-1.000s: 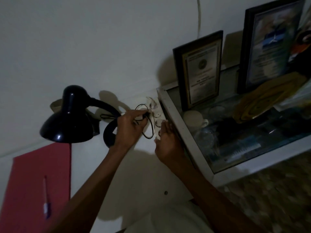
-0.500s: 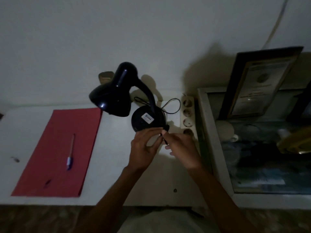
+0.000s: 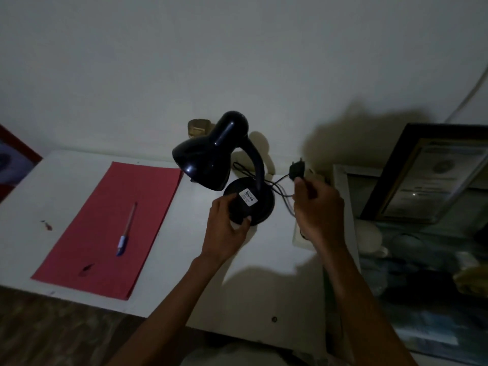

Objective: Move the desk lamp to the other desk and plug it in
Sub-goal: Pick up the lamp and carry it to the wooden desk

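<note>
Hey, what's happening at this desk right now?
A person is handling a black desk lamp on a white desk. The left hand grips the lamp's round base, and the right hand holds the lamp's plug up in the air, not in any socket. A power strip lies under the right hand. The lamp is unlit.

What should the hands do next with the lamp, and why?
Probably lift the lamp off the white desk. The right hand holds the plug up, free of any socket, and the left hand already grips the round base.
</note>
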The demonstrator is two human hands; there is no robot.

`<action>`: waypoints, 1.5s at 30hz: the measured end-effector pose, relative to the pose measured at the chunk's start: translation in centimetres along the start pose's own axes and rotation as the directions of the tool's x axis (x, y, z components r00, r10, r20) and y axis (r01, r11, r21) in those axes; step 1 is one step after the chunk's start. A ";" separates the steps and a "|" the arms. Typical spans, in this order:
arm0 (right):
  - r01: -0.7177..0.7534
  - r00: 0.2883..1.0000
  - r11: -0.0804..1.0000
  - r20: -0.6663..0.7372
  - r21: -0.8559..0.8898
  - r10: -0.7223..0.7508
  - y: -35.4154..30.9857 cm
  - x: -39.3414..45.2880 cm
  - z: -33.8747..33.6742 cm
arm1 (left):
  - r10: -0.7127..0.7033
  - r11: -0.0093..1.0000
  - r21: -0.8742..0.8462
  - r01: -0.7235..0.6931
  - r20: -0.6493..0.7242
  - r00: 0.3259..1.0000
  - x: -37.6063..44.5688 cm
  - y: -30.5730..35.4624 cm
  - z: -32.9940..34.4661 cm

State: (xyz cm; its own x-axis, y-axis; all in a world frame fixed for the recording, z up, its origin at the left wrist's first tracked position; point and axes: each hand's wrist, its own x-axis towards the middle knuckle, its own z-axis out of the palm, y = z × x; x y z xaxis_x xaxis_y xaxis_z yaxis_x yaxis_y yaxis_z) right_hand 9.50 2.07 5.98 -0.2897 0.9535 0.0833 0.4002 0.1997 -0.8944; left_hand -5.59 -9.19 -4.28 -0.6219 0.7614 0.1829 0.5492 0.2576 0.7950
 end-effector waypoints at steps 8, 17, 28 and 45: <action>-0.098 0.980 0.978 0.155 -0.186 0.128 2.8 9.1 4.5 | -0.015 1.000 0.007 0.014 0.155 0.988 5.3 2.4 1.4; -0.380 0.896 0.912 0.307 0.158 0.320 4.6 11.0 7.1 | -0.375 0.856 -0.359 0.372 0.064 0.925 9.0 2.7 2.5; -0.460 0.846 0.854 0.414 0.243 0.337 3.0 11.6 7.6 | -0.276 0.852 -0.427 0.303 0.127 0.953 10.0 1.4 2.4; -0.459 0.867 0.848 0.342 0.264 0.363 1.6 11.1 6.7 | 0.160 0.980 0.099 -0.174 0.133 0.978 9.5 1.5 1.7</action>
State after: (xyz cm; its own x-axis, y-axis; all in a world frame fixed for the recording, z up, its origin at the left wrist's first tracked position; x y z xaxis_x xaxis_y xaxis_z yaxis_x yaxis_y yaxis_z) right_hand 1.09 11.48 2.50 -0.4030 0.8220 -0.4023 0.2433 -0.3276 -0.9130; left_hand -9.73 -0.57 -2.30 -0.4464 0.8650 0.2293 0.7014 0.1791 0.6899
